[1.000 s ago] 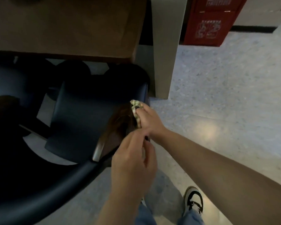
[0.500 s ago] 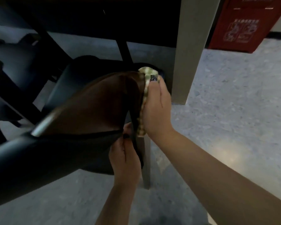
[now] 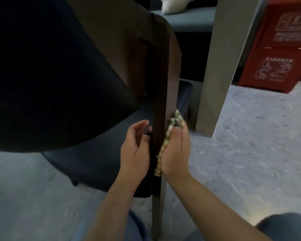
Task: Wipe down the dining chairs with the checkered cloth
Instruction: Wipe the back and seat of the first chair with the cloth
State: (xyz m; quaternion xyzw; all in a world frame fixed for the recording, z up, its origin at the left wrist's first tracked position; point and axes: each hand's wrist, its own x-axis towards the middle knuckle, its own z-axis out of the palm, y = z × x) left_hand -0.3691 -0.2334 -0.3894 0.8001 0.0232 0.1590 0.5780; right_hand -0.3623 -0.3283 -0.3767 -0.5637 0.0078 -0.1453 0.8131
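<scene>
Two bare hands are seen at the centre of the frame, either side of the dark brown wooden rear leg (image 3: pixel 161 108) of a dining chair with a dark padded seat and back (image 3: pixel 56 72). The green-and-cream checkered cloth (image 3: pixel 165 141) is pressed against the right face of that leg by the right hand (image 3: pixel 175 152), its grip closed round the bunched fabric. The left hand (image 3: pixel 135 148) is laid against the leg's left side with fingers loosely curved; nothing is held.

Slipping is judged the main risk: the cloth is bunched narrow, so bare fingers could rub the wood, and the chair could be tipped by an uneven push.

Room is tight at right, where a pale grey pillar (image 3: pixel 221 66) stands near; open speckled floor (image 3: pixel 250 153) lies at lower right.
</scene>
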